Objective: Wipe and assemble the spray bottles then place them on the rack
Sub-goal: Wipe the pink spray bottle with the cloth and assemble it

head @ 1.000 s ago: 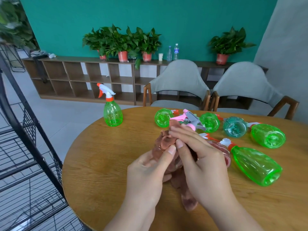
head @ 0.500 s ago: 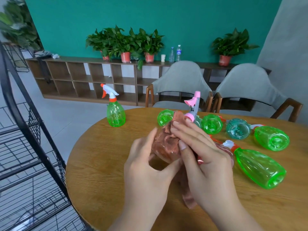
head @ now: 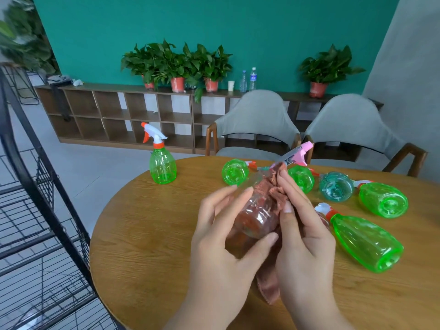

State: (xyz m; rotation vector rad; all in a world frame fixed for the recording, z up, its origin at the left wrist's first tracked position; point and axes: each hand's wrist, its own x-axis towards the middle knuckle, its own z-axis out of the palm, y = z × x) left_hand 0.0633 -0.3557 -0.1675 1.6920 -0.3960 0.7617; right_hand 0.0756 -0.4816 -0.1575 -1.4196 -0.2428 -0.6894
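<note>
Head view, left hand (head: 221, 236) curled round clear bottle (head: 256, 217), right hand (head: 307, 246) pinching brown cloth (head: 273, 194) against it

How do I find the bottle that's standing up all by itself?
Look at the round wooden table. Go to its far left edge, the side nearest the black wire rack. There stands a green spray bottle with a white and orange trigger top: the only one upright, while the other bottles on the table lie on their sides.

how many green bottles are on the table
5 green bottles: one upright far left, two lying just beyond the cloth, two lying on the right. The cloth may hide more.
</note>
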